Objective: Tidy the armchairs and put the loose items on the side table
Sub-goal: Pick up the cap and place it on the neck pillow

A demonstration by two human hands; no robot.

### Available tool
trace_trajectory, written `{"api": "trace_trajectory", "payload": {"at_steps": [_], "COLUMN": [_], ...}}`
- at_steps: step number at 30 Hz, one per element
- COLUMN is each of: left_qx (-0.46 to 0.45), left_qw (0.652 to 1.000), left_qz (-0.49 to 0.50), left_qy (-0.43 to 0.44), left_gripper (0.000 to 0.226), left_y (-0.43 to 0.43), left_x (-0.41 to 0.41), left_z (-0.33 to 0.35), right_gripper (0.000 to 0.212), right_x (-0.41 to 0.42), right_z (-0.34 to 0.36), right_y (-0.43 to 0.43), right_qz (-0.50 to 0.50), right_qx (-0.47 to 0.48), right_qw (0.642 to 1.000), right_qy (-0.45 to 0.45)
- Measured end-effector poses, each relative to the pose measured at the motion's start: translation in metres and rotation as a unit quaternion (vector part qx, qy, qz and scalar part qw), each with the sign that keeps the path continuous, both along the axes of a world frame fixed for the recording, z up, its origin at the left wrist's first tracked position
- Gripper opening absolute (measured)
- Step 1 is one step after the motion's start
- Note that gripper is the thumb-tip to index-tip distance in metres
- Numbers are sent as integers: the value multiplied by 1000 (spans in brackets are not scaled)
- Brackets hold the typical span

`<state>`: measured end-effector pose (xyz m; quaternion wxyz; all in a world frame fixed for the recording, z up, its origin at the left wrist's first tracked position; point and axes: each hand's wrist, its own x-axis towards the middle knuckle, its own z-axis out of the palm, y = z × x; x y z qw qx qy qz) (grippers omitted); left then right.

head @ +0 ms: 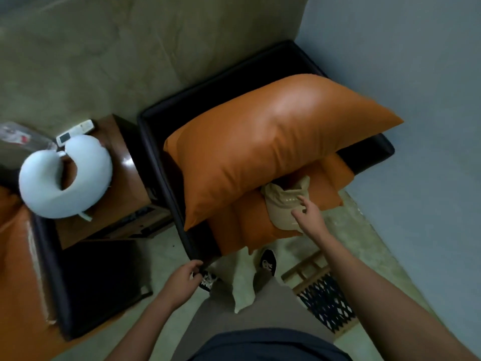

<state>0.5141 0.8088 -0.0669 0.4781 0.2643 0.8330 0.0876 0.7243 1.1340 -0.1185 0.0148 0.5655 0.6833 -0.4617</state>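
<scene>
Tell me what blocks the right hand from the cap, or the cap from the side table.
Nothing blocks the right hand; it is at the cap. The orange cushion overhangs the cap's back. A neck pillow covers much of the side table.

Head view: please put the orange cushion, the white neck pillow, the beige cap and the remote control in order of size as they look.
1. orange cushion
2. white neck pillow
3. beige cap, partly covered by the cushion
4. remote control, partly hidden behind the neck pillow
</scene>
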Motion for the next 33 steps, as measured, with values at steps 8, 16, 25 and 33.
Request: {"api": "trace_trajectory", "payload": {"at_steps": [8,16,25,33], "left_qx": [12,-1,-11,-42], "left_qw": [998,999,999,999], "left_qz": [65,40,42,31], "left_qy": [19,18,31,13], "left_gripper": [39,43,43,43], "left_y": [28,48,50,45], "left_x": [36,61,73,86], "left_z": [7,8,-5,-8], "right_gripper": [61,82,107,113], "right_x": [-14,4,4,13], "right_z": [-39,-72,-99,-113], "right_y": [77,93,94,95], "right_qz": [16,-25,-92,-124], "right_qx": [19,-119,-159,-180], "right_qw": [999,993,981,974], "right_qy": [-26,7,67,58]}}
